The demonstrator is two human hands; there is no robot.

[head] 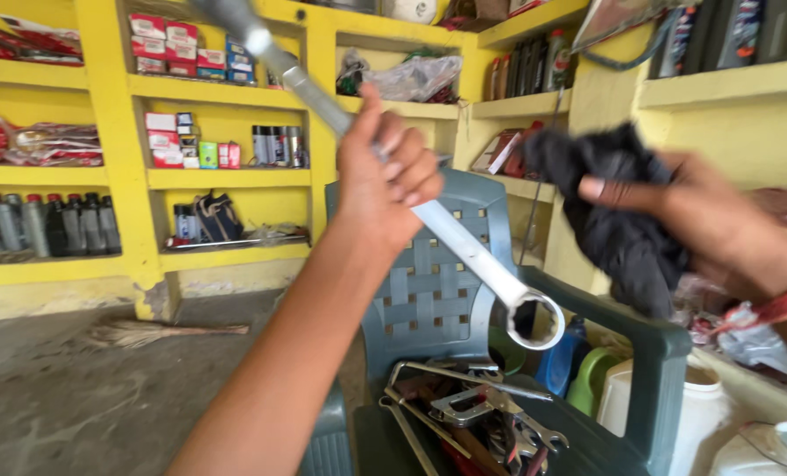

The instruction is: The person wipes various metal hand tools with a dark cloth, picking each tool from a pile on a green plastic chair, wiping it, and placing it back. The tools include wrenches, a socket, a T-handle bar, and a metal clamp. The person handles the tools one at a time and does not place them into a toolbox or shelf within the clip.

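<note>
My left hand [384, 181] grips the shaft of a long silver combination wrench [473, 256], held slantwise with its ring end [534, 322] low on the right and the other end high at the upper left. My right hand [706, 216] holds a dark, crumpled rag [618, 225] just right of the wrench, apart from it. Both hands hover above a grey-green plastic chair [428, 291] whose seat carries a heap of several wrenches and hand tools [477, 419].
Yellow shelves [226, 176] with boxes, cans and bottles line the back wall. A broom [160, 332] lies on the concrete floor at left. White plastic containers [658, 410], a blue bottle [563, 357] and green tubs stand right of the chair.
</note>
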